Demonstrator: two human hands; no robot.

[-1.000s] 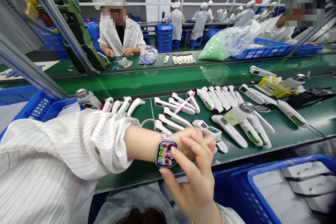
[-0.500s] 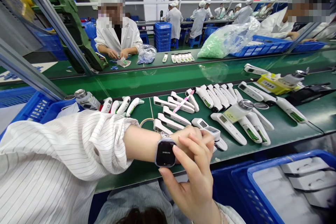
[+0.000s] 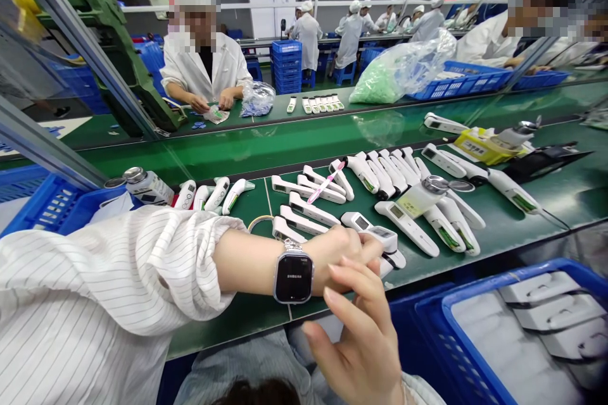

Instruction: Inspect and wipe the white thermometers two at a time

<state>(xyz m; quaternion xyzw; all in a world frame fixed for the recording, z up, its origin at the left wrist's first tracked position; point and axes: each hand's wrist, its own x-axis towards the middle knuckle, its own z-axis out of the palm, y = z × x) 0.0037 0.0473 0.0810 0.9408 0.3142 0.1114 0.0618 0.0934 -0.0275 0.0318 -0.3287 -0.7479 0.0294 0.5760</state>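
Note:
A smartwatch (image 3: 293,277) with a dark, lit screen is strapped on my left wrist. My left hand (image 3: 339,250) rests over the bench with its fingers curled, beside a white handheld thermometer (image 3: 384,237). Its fingertips are partly hidden by my right hand (image 3: 363,329), so what they hold, if anything, does not show. My right hand is open in front of it, thumb and fingers apart, just right of the watch and not touching its screen. More white thermometers (image 3: 407,228) lie around, some with green circuit boards showing. A pink-and-white stick (image 3: 326,182) lies across several of them.
The green bench (image 3: 251,199) also bears a metal-capped bottle (image 3: 148,186), another bottle (image 3: 422,195) and a yellow bin (image 3: 484,147). A blue crate (image 3: 449,310) with white devices stands at lower right. A co-worker (image 3: 204,69) sits across the line.
My right hand has drawn back from the watch face, down and to the right. My left arm has barely moved; the view has shifted a little.

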